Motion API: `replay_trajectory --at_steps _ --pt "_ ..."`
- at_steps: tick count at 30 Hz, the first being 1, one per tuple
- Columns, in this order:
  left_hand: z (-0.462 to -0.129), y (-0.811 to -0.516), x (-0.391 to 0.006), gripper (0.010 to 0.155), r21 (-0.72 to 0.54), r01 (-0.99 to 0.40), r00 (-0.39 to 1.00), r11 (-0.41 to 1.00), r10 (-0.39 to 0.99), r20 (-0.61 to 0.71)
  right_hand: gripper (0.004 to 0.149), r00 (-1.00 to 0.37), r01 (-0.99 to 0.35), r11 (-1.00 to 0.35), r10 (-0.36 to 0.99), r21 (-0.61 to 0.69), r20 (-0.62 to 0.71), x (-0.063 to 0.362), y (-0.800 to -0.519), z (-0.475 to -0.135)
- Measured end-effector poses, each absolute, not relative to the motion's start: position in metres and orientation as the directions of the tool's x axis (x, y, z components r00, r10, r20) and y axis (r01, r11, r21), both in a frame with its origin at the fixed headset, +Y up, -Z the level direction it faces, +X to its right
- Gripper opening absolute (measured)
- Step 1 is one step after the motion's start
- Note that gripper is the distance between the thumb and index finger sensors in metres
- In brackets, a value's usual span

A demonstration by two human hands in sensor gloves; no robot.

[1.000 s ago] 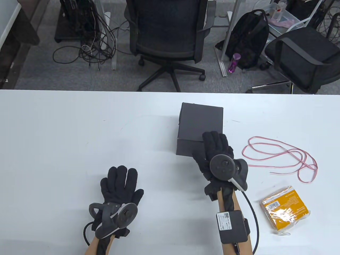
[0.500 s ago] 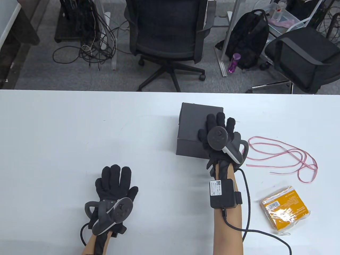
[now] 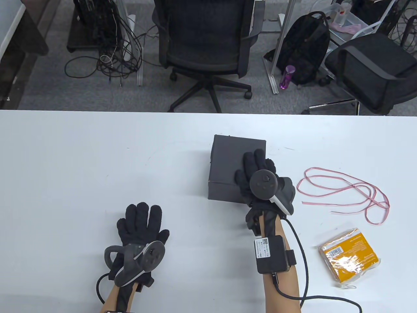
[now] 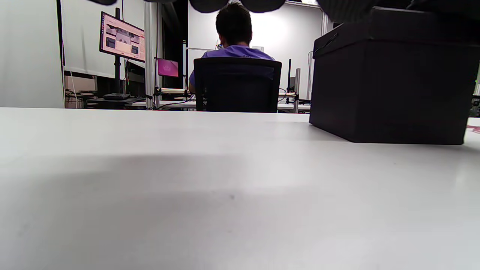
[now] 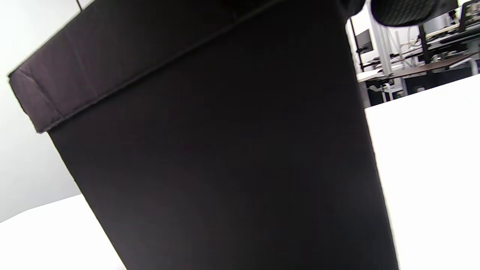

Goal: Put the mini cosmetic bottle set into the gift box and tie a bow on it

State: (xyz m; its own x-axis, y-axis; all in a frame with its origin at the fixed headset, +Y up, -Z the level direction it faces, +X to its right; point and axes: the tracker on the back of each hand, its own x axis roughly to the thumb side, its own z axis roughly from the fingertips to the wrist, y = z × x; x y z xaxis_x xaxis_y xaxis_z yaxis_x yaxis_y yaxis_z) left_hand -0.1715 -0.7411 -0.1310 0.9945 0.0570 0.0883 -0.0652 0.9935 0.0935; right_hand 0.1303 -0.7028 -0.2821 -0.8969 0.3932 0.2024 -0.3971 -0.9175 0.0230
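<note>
The right hand covers the near right corner of the box lid, and whether its fingertips curl over the right edge cannot be told. The box is closed, so its contents are hidden. In the right wrist view the box fills the picture, cut off at top and bottom. In the left wrist view only the fingertips show at the top edge. The print on the yellow packet is too small to read. Both forearms are cut off at the table view's bottom edge.
</note>
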Motion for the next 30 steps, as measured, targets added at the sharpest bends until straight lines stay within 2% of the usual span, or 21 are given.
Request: replay_trajectory --at_steps 11,21,30 --pt "-0.133 -0.743 -0.179 0.076 0.062 -0.082 0.995 0.995 0.078 0.062 0.071 -0.857 -0.406 -0.895 0.443 0.183 0.263 0.101 -0.702 -0.222" --pt "-0.133 -0.743 -0.181 0.076 0.048 -0.089 0.995 0.995 0.087 0.048 0.073 -0.853 -0.365 -0.909 0.414 0.203 0.318 0.088 -0.702 -0.186" --pt "-0.134 -0.745 -0.182 0.076 0.044 -0.089 0.995 0.995 0.087 0.042 0.073 -0.865 -0.304 -0.929 0.362 0.210 0.349 0.084 -0.701 -0.168"
